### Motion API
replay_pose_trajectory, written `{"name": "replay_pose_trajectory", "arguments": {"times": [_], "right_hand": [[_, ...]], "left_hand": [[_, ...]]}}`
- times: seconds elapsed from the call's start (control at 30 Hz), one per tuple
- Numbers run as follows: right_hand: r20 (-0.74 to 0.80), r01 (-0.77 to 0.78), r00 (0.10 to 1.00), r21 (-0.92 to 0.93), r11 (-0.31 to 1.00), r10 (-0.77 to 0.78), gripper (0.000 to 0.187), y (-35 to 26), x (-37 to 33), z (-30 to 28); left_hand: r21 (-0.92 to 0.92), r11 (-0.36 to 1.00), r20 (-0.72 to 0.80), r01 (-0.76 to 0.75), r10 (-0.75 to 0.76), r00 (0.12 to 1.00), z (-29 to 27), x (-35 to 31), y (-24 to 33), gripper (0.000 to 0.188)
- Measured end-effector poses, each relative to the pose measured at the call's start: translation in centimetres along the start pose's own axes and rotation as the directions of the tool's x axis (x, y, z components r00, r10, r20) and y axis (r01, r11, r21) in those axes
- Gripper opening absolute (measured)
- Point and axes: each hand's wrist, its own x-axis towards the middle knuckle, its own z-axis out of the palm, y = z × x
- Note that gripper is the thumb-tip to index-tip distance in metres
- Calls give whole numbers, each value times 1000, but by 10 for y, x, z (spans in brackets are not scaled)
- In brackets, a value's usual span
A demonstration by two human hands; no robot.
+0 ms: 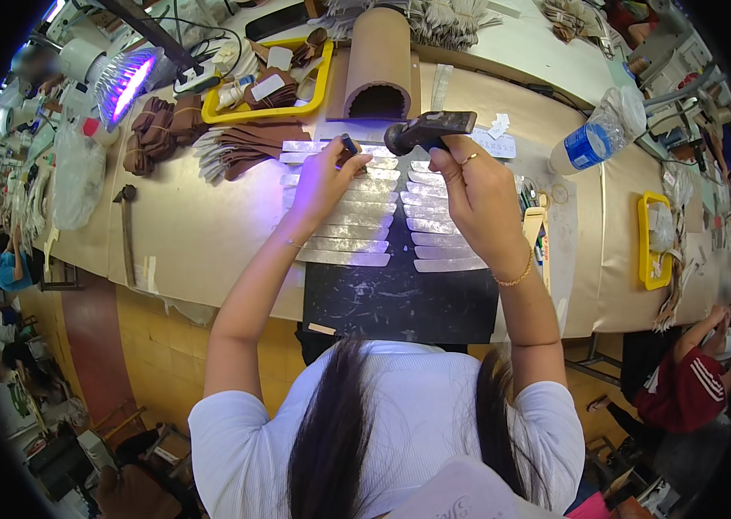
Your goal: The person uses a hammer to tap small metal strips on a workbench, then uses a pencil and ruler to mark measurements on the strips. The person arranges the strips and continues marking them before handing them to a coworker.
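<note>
My left hand (324,183) is closed around a short, dark hand punch (349,144), held upright over the far end of the left row of silver strips (344,232). The punch's lower end is hidden by my fingers. My right hand (484,201) grips a hammer, its dark metal head (431,131) raised to the right of the punch and apart from it. Most of the hammer's handle is hidden in my fist. A second row of silver strips (443,240) lies below my right hand. Both rows reach onto a black mat (400,303).
Beyond the strips lies a thick cardboard tube (380,60). Leftward are a yellow tray (331,82), brown leather-like pieces (266,143), a lit purple lamp (127,86) and another hammer (127,229). A water bottle (586,147) and a smaller yellow tray (644,242) are at right.
</note>
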Motion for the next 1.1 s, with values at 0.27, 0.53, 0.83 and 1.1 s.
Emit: {"name": "replay_pose_trajectory", "arguments": {"times": [0.27,0.53,0.83,1.1], "right_hand": [[-12,16,1000,-6,1000,-16,19,-1,-3,0],[-125,86,989,11,996,-84,27,-7,0,5],[331,115,943,-278,954,-18,32,-6,8,21],[102,65,993,-94,994,-55,23,-21,0,3]], "left_hand": [[51,997,-6,-56,56,998,3,-2,-6,29],[503,804,38,-318,346,937,5,-9,-5,31],[439,852,83,-286,278,957,8,-10,5,15],[429,850,66,-305,308,949,6,-4,-1,22]]}}
